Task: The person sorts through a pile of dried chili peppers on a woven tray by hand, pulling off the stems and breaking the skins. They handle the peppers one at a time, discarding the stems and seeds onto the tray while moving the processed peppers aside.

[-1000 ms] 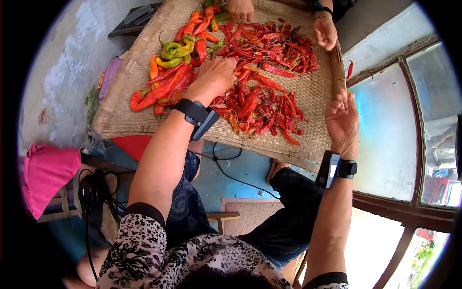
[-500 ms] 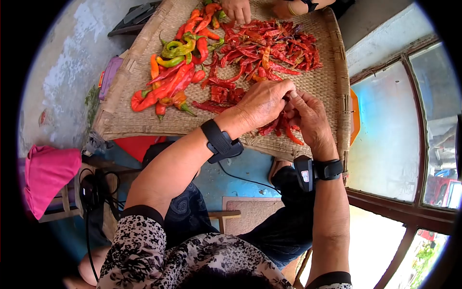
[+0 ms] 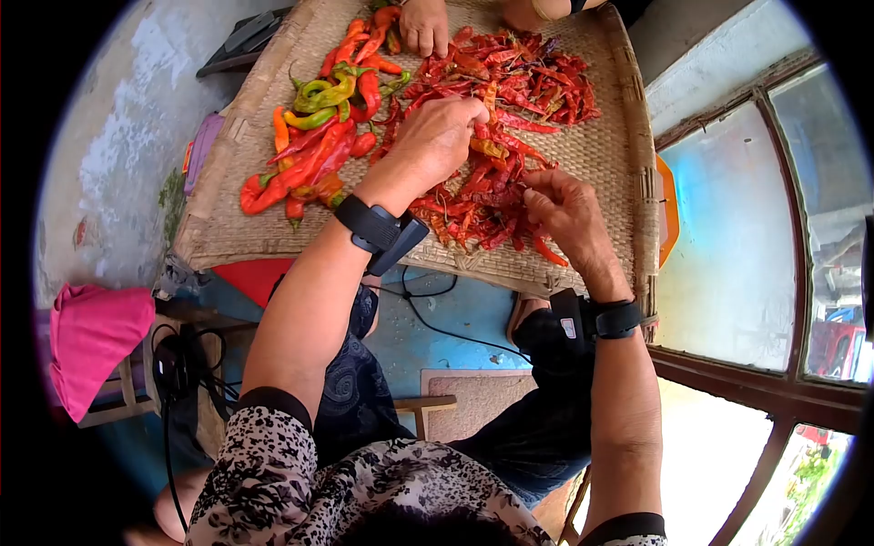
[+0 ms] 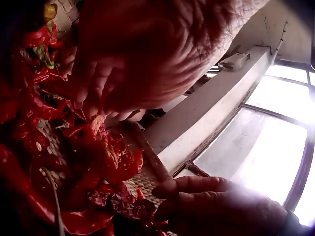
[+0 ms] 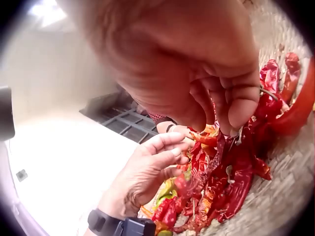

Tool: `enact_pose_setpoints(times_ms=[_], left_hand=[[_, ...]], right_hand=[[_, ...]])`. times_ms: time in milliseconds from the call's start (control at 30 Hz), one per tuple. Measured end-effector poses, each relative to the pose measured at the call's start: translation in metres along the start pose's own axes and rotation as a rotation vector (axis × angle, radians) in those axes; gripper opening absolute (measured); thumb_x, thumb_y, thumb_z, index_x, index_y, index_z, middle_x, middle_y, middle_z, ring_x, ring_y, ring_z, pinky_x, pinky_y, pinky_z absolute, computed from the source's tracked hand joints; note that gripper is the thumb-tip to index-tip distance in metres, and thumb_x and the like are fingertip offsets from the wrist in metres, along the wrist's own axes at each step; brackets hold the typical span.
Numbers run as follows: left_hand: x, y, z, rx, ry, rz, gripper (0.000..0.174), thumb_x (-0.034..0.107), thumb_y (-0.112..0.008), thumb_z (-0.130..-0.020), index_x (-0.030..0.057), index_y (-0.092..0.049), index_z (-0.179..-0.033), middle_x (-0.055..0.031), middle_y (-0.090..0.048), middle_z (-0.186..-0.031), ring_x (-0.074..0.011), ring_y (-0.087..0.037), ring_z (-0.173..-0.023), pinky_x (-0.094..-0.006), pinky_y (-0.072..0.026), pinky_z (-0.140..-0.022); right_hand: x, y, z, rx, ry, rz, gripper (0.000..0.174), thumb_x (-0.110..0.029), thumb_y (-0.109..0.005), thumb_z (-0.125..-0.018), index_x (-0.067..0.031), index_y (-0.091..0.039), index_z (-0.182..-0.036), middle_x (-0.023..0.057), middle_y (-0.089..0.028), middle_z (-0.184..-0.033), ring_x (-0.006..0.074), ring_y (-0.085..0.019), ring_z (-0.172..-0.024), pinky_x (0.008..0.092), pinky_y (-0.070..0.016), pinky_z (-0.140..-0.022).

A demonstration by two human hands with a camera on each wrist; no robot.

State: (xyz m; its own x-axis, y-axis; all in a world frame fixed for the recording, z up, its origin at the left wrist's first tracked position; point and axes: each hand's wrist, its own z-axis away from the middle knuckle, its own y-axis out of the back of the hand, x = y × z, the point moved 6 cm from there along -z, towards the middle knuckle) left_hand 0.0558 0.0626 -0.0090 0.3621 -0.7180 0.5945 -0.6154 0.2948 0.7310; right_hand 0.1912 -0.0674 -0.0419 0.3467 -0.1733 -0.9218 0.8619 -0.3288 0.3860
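Note:
My left hand (image 3: 428, 150) reaches over the middle of the pile of dried red chili peppers (image 3: 537, 86), fingers bent down. In the right wrist view its thumb and finger pinch an orange-red dried chili pepper (image 5: 204, 138) by one end. My right hand (image 3: 569, 214) is lower and to the right, thumb and fingers bent over the near part of the pile. Close under its fingertips in the right wrist view are thin stems and a dark red dried chili (image 5: 238, 184); I cannot tell whether it grips one. The peppers lie on a woven bamboo tray (image 3: 605, 173).
Fresh red chilies (image 3: 305, 168) and green ones (image 3: 323, 96) lie on the tray's left side. Another person's hand (image 3: 425, 25) touches the far edge of the pile. Beyond the tray's right rim shows an orange container (image 3: 669, 209), beside the window (image 3: 728, 246). Cables (image 3: 187, 364) hang at left.
My right hand came in from beyond the tray's right rim to the pile. My left hand went right to meet it, then back up-left. The other person's second hand left the right rim.

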Motion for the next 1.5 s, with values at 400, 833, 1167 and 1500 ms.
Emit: enact_pose_setpoints(times_ms=[400, 833, 1167, 1500], left_hand=[[-0.008, -0.007, -0.009, -0.074, 0.007, 0.001, 0.024, 0.017, -0.062, -0.083, 0.0041, -0.062, -0.104, -0.0094, -0.063, -0.08, -0.0255, -0.063, -0.076, -0.0339, -0.0499, -0.067], [-0.008, -0.001, -0.007, -0.058, 0.313, 0.768, 0.038, 0.018, -0.057, -0.092, -0.0037, -0.049, -0.123, -0.0027, -0.06, -0.082, -0.0063, -0.056, -0.068, -0.0204, -0.0485, -0.06], [0.03, -0.053, -0.002, -0.236, 0.154, 0.695, 0.025, 0.018, -0.06, -0.091, -0.0009, -0.057, -0.107, -0.0031, -0.061, -0.087, -0.0081, -0.057, -0.076, -0.023, -0.0495, -0.064], [-0.009, -0.006, -0.034, 0.058, 0.074, -0.095, 0.036, 0.01, -0.051, -0.089, 0.0094, -0.049, -0.125, -0.016, -0.052, -0.122, -0.0325, -0.052, -0.113, -0.0415, -0.0432, -0.094]], right_hand=[[-0.028, -0.02, 0.002, 0.069, 0.45, 0.726, 0.019, -0.007, -0.065, -0.076, -0.0052, -0.065, -0.095, 0.0157, -0.062, -0.087, 0.0321, -0.063, -0.074, 0.0414, -0.0514, -0.064], [0.034, 0.118, -0.002, 0.502, -0.012, -1.007, 0.016, -0.02, -0.058, -0.093, -0.0052, -0.057, -0.099, 0.0007, -0.057, -0.08, 0.0072, -0.051, -0.064, 0.0198, -0.0417, -0.055], [-0.023, 0.008, 0.002, -0.045, 0.042, -0.038, 0.026, -0.017, -0.063, -0.09, 0.0047, -0.062, -0.105, 0.0027, -0.062, -0.073, 0.0064, -0.052, -0.062, 0.0216, -0.0423, -0.054], [0.022, 0.12, -0.001, 0.234, 0.006, -0.836, 0.028, -0.026, -0.059, -0.092, -0.0013, -0.056, -0.105, 0.01, -0.064, -0.092, 0.0064, -0.053, -0.063, 0.0183, -0.0434, -0.053]])
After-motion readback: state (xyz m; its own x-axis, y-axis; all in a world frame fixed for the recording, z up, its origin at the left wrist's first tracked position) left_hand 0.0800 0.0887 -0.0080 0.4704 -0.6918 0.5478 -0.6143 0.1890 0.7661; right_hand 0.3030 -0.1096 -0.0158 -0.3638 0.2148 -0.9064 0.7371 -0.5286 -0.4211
